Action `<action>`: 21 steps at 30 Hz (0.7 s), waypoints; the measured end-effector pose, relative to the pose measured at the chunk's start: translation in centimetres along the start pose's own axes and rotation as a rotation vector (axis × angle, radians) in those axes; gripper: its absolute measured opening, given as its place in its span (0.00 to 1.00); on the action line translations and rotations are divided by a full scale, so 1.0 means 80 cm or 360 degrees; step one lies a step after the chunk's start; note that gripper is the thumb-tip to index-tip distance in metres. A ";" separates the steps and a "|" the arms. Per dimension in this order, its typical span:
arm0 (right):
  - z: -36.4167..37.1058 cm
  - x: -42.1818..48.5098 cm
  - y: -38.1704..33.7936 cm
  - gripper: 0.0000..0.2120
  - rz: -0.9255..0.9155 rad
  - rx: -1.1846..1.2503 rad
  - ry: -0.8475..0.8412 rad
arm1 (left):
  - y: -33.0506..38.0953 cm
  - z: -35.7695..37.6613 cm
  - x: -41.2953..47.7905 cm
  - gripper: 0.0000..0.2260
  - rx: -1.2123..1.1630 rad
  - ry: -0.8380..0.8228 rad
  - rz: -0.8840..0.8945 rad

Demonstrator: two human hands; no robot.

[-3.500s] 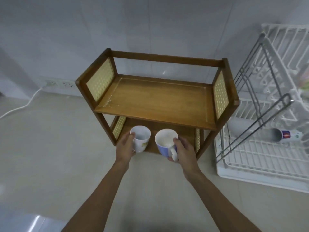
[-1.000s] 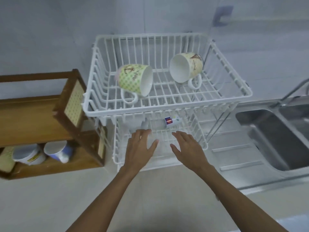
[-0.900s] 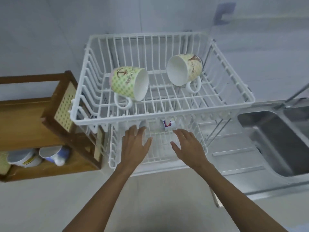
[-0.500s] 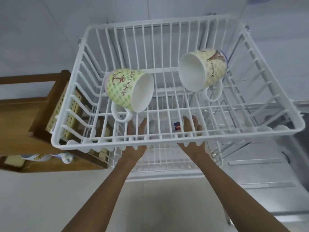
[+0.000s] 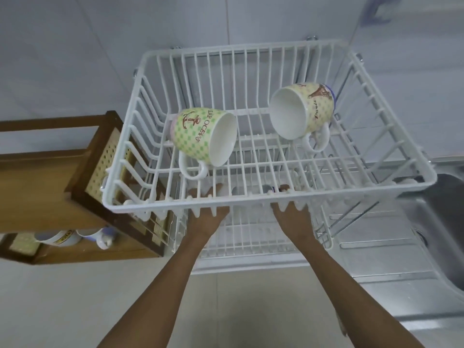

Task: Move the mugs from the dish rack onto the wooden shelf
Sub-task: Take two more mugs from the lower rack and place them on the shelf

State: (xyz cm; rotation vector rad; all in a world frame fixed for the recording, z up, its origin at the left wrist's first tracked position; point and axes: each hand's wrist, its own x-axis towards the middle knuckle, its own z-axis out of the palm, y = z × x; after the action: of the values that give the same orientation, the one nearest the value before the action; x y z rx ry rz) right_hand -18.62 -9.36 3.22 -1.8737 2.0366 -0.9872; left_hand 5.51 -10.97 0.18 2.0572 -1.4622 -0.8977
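The white wire dish rack [image 5: 364,193] has two tiers. On its upper tier lie a green mug with an anchor [image 5: 198,134] and a yellow mug with a tower [image 5: 308,109], both on their sides. My left hand [image 5: 206,219] and my right hand [image 5: 292,218] reach under that tier into the lower one. The rack's front rim hides most of my fingers. A pale mug [image 5: 248,190] shows dimly between my hands. The wooden shelf [image 5: 37,187] stands to the left, with a white mug [image 5: 60,237] and a blue mug [image 5: 100,234] on its lower board.
A steel sink [image 5: 447,222] and its ribbed drainboard [image 5: 376,247] lie to the right. The rack's upper tier overhangs my hands and the shelf's right end. A tiled wall [image 5: 226,21] stands behind.
I turned from the shelf, where I left two mugs, to the rack. Over the last second both hands went forward under the upper tier into the lower one.
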 end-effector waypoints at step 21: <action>0.010 -0.178 -0.122 0.07 0.0458 0.1193 -0.0573 | -0.099 -0.101 -0.211 0.20 -0.0865 0.0344 0.0077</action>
State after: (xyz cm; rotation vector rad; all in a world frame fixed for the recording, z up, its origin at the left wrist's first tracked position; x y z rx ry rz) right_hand -7.79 4.11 4.36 -1.2141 1.3932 -1.0396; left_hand 12.76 7.58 4.38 1.6464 -1.0095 -0.8996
